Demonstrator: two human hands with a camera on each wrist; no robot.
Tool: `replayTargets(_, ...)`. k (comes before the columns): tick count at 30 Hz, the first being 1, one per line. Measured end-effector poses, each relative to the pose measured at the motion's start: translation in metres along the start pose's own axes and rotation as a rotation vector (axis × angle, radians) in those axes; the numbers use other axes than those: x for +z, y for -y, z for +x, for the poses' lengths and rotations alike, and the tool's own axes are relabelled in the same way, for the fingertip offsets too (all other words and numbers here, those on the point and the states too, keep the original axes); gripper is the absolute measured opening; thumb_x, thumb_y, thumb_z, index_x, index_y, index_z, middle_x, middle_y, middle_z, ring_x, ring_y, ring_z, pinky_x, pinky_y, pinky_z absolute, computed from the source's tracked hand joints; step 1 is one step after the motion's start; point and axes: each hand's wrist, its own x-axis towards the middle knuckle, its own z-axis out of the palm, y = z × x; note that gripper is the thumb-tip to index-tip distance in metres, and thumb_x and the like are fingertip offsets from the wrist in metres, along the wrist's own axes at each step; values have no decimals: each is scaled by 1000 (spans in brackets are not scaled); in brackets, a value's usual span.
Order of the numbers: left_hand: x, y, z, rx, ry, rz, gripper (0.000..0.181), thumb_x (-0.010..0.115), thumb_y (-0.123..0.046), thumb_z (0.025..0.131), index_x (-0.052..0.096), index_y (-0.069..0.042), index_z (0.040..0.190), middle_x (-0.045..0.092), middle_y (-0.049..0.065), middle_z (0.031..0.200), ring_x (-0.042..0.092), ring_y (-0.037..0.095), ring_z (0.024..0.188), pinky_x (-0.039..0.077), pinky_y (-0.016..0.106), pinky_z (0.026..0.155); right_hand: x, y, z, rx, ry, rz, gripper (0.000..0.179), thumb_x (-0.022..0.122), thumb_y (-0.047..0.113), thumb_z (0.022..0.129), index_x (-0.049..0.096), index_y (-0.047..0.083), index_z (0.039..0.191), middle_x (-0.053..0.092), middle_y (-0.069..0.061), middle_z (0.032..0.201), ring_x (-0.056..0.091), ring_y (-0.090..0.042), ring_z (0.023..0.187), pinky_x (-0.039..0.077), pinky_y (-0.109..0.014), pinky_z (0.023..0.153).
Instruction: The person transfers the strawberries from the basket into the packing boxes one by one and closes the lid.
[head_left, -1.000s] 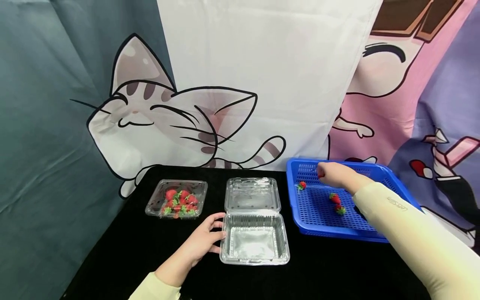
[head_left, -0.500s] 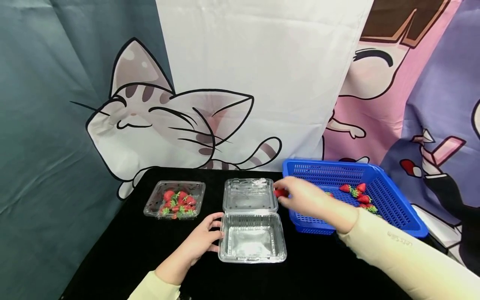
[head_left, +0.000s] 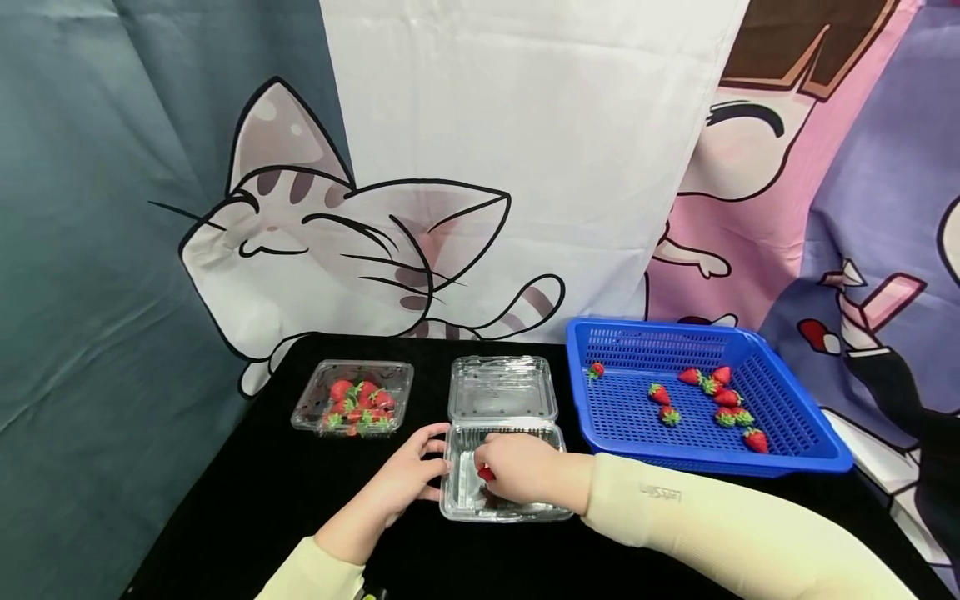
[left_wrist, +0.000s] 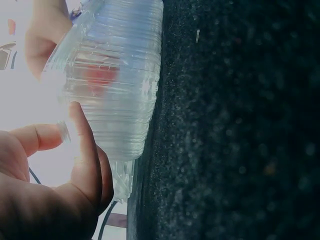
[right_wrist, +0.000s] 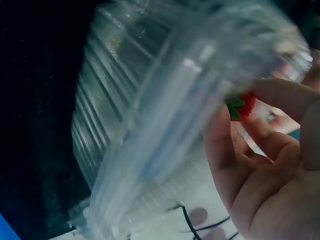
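Note:
A clear plastic clamshell box [head_left: 468, 500] lies with its lid [head_left: 502, 390] folded back. My left hand [head_left: 415, 473] holds the box's left rim; in the left wrist view the thumb [left_wrist: 47, 136] meets the rim while the fingers [left_wrist: 85, 150] lie along the ribbed wall. My right hand [head_left: 521, 468] is over the box's inside and pinches a strawberry [head_left: 486, 473]. The right wrist view shows that strawberry's red flesh and green leaves [right_wrist: 235, 107] between thumb and fingers. Through the wall, in the left wrist view, a red blur [left_wrist: 101, 75] shows.
A blue perforated basket [head_left: 622, 446] on the right holds several strawberries [head_left: 727, 398]. At the left stands a second clear box [head_left: 303, 412] with several strawberries inside. A black cloth [head_left: 247, 492] covers the table, and a printed curtain [head_left: 600, 125] hangs behind.
My right hand has come from the blue basket, past the lid, leftward and down into the box with the strawberry. My left hand has stayed at the box's left rim.

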Motion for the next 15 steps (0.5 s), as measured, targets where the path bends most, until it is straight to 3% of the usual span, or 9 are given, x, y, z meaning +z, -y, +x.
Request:
replayTargets(4,2,-1,-1,1,6,5,64,60,-4,89,35,-4,148,47,23,127,65,27,90,60,39,64,9,2,13,70,38,-4,20,77,18,77,58,18,75,49,9,68,47,-7,61,45,-27,55)
replayTargets(9,4,-3,-1,1,2,3,64,61,-4,88,37,-5,148,48,22,128,65,26,89,60,39,63,13,0,25,162,31,79,23,77,19,77,54,15,80,51,7,65,49,-11,58,48,-33,54)
replayTargets(12,2,-3,-1,-2,-7,2,64,60,-4,88,36,-4,148,47,23,128,65,26,89,60,40,63,11,-2,30,226,57,218,23,76,19,80,54,14,81,54,6,65,51,-11,56,47,-31,53)
replayTargets(15,0,-2,0,-11,-10,8,64,59,-4,89,35,-5,149,47,23,128,65,26,90,60,40,64,9,-6,33,285,99,441,24,77,16,83,53,11,80,56,2,64,54,-11,53,48,-27,50)
